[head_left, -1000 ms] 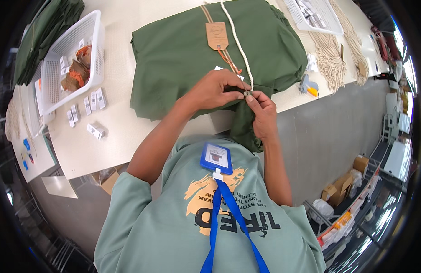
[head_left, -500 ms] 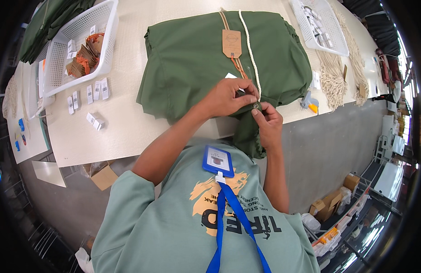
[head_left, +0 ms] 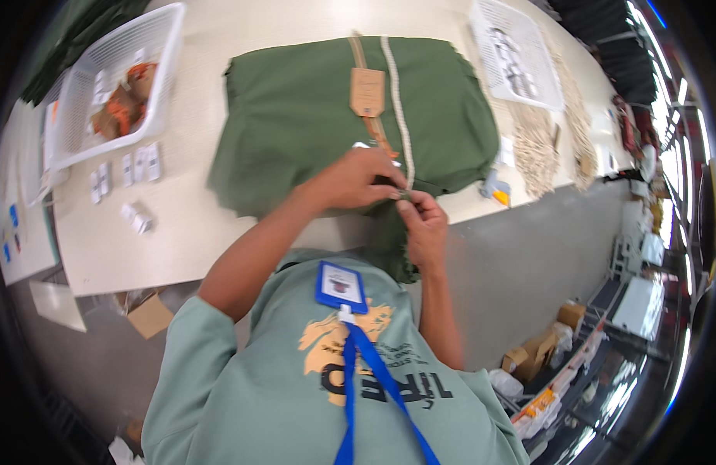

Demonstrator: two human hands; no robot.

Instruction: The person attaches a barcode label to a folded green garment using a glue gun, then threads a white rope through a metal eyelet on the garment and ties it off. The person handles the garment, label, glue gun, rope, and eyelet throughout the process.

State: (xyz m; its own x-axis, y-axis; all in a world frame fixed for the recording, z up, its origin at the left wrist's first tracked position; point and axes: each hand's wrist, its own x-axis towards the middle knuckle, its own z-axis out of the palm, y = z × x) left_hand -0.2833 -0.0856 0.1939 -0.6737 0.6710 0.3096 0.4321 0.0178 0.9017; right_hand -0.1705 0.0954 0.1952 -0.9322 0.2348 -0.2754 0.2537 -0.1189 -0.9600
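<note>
A green fabric piece, like a folded bag or garment, lies on the table in front of me. A white cord runs down its front to my fingers, beside a brown card tag on orange string and a tan strip. My left hand is closed in a pinch where the cord meets the fabric's near edge. My right hand pinches that gathered green edge, touching the left fingertips. The gathered part hangs off the table toward my body. The fingers hide the cord's end, and motion blurs them slightly.
At the left, a white basket holds brown tags; small white labels lie beside it. Another white basket and bundled cream cords are at the right. A grey-and-yellow tool sits by the table edge.
The whole scene has shifted left and slightly down in view. A metal eyelet that showed between my fingers is now covered, and my hands have drawn closer together.
</note>
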